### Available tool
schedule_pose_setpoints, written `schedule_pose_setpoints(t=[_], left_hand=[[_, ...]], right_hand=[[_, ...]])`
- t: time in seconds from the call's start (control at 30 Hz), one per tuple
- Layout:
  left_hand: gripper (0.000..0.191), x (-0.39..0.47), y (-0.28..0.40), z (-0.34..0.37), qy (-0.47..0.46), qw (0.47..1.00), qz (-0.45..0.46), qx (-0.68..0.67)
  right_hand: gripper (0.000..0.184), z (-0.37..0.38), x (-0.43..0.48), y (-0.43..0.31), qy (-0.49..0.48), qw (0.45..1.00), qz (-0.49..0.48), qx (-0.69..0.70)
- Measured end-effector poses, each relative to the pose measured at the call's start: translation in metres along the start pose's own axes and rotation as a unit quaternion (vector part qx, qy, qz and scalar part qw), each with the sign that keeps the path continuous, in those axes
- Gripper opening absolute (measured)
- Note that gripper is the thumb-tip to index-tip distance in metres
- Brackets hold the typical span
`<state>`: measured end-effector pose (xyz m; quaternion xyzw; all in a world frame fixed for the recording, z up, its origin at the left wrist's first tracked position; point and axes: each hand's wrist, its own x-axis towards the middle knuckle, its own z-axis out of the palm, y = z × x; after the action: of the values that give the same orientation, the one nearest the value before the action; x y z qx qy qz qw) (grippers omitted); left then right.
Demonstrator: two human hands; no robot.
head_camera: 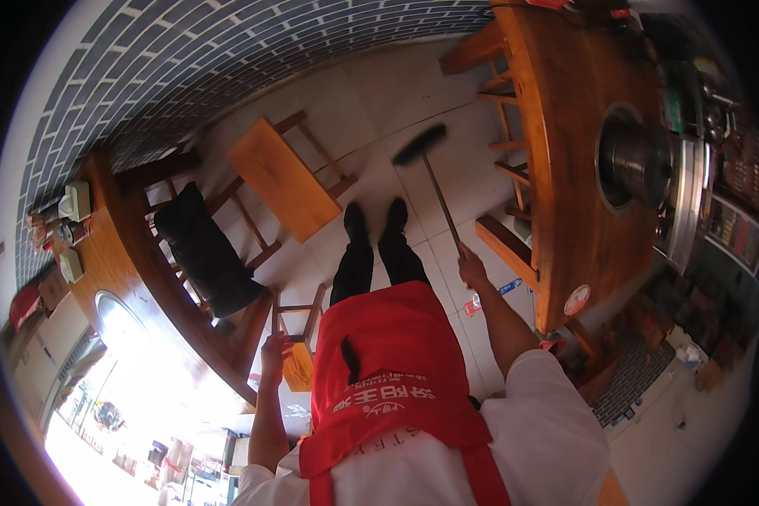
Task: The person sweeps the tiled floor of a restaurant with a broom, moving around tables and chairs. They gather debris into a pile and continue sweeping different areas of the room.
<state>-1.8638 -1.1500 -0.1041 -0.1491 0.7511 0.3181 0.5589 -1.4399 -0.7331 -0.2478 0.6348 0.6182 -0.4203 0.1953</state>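
Observation:
My right hand (472, 268) is closed around the handle end of a broom (439, 193). The broom's dark bristled head, somewhat blurred, lies over the pale tiled floor (379, 120) ahead of my feet, a little to the right. My left hand (274, 355) is out to the left with its fingers partly curled and nothing seen in it. Just beside that hand stands a small wooden stool (298, 367). A larger wooden stool (284, 180) stands ahead of my shoes on the left. I wear a red apron with writing on it.
To the right is a long wooden table (563, 158) with a metal pot (635, 158) set in it and a bench (506, 246) beside it. Another wooden table (107, 253) with tissue boxes stands left. A black cushion-like bundle (205, 253) rests beside it. A brick-patterned wall (228, 57) runs ahead.

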Motion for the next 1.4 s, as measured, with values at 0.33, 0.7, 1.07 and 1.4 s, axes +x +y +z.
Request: schedule_pose_setpoints(t=[0.33,0.7,1.07,1.4], left_hand=[[0.025,0.019,0.047,0.010,-0.028,0.999,0.022,0.019],[0.029,0.008,0.049,0.012,0.027,0.997,0.044,0.061],[0.024,-0.003,0.062,0.071,-0.063,0.996,0.056,0.026],[0.026,0.009,0.070,0.088,-0.074,0.994,0.049,0.068]], right_hand=[[0.053,-0.035,-0.089,0.036,-0.010,0.992,0.113,0.063],[0.047,-0.154,0.162,-0.092,0.011,0.979,0.057,0.195],[0.049,-0.005,-0.027,0.086,0.048,0.989,0.095,0.106],[0.049,-0.064,-0.081,0.072,-0.004,0.978,0.130,0.161]])
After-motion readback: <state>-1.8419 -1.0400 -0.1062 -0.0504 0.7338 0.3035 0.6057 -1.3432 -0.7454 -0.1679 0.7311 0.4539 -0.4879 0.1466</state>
